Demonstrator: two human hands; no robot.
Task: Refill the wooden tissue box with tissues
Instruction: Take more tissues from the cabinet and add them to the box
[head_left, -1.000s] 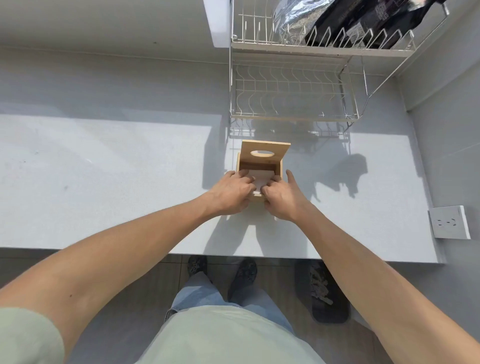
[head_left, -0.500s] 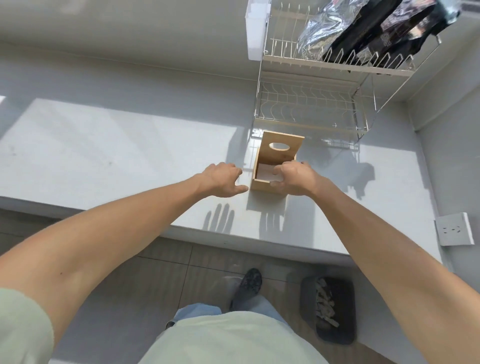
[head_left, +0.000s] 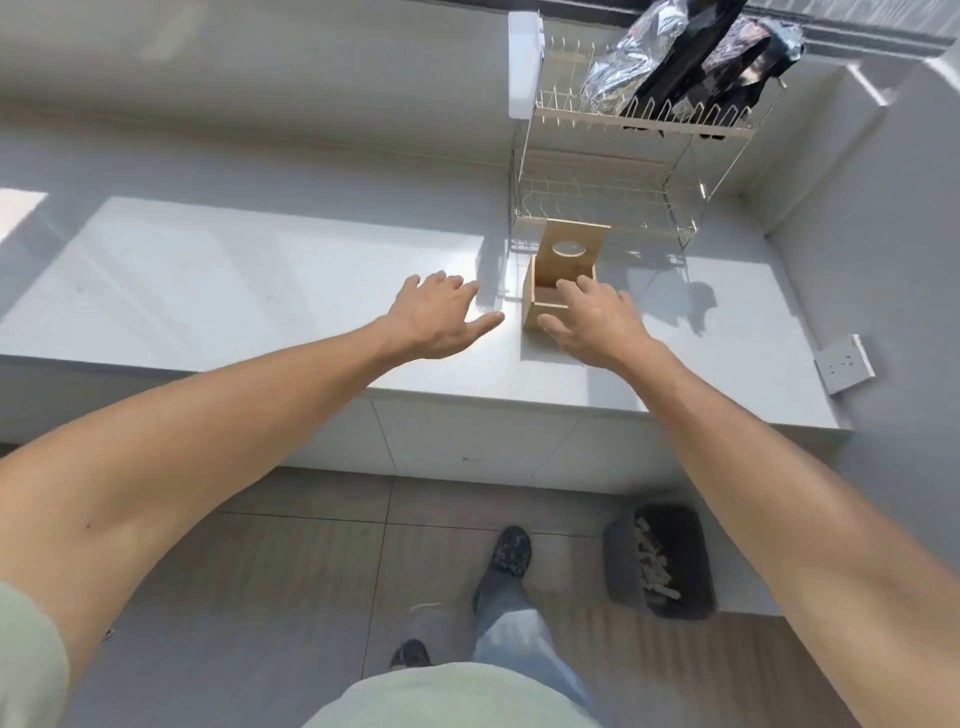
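A small square light-wood tissue box (head_left: 551, 291) sits on the pale grey countertop (head_left: 260, 280), toward its right end and just in front of a two-tier white wire dish rack (head_left: 608, 208). Its hinged wooden lid with an oval slot (head_left: 570, 248) stands raised at the far side, leaning back toward the rack. Inside the open top a pale surface shows, partly hidden, so whether it is tissue cannot be told.

The right hand (head_left: 592, 322) is spread over the near right part of the box, fingers straight and splayed, gripping nothing; whether the fingertips touch the rim cannot be told. The left hand (head_left: 439, 317) hovers over the counter just left of the box, apart from it, fingers relaxed and slightly spread, holding nothing.

On the rack's top tier lie crumpled silver and black foil bags (head_left: 691, 57). A white wall socket (head_left: 844, 364) sits on the right wall. On the tiled floor, near the right, stands a dark grey bin (head_left: 623, 561) holding pale scraps.
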